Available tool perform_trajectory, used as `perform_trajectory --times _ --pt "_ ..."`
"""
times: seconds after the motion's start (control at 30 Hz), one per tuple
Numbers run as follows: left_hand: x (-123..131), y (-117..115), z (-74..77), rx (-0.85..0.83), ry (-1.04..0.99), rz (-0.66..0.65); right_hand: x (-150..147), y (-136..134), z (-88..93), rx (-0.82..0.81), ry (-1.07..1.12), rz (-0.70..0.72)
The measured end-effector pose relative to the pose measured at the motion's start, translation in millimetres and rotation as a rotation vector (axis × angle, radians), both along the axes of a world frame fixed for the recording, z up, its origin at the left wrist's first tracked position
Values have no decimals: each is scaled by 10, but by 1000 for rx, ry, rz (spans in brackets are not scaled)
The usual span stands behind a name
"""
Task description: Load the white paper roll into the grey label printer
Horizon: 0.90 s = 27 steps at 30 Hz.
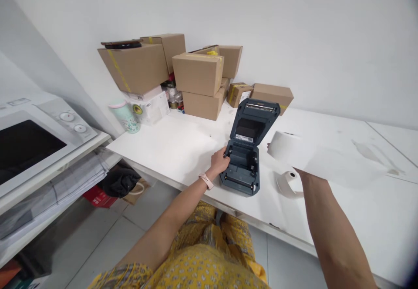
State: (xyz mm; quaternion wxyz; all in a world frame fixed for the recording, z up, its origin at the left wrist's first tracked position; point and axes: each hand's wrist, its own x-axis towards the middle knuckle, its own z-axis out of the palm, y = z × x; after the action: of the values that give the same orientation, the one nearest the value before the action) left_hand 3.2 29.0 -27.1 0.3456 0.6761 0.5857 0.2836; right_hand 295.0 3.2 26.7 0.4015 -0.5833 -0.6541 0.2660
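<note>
On the white table, a dark label printer (243, 160) stands with its lid raised and its inside exposed. My left hand (220, 160) grips the printer's left side, fingers at the rim. To the right of the printer, a white paper roll (282, 145) is held up, with a loose strip of paper trailing right. My right hand (269, 145) is mostly hidden behind this roll and its strip; only fingertips show at the roll's left edge. A second white roll (289, 182) rests on the table beside my right forearm.
Cardboard boxes (199, 75) are stacked against the wall at the back. A mint tumbler (126, 117) stands by a white box (152, 108) at the back left. A microwave (39, 132) sits on a shelf at the far left.
</note>
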Motion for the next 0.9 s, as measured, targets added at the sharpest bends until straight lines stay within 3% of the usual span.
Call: perform_trajectory --times 0.17,0.23,0.3,0.5,0.9 --pt "-8 -17 13 1 2 -4 -634 172 369 -200 -167 314" --pt "-9 -29 34 9 3 -4 -843 263 432 -279 -337 406" --pt "-6 -35 48 10 9 1 -980 333 440 -309 -478 410" --pt "5 -21 24 2 18 20 -1079 493 261 -330 -712 394" --pt "-18 -35 30 4 -6 13 -1166 694 -176 -382 -846 404"
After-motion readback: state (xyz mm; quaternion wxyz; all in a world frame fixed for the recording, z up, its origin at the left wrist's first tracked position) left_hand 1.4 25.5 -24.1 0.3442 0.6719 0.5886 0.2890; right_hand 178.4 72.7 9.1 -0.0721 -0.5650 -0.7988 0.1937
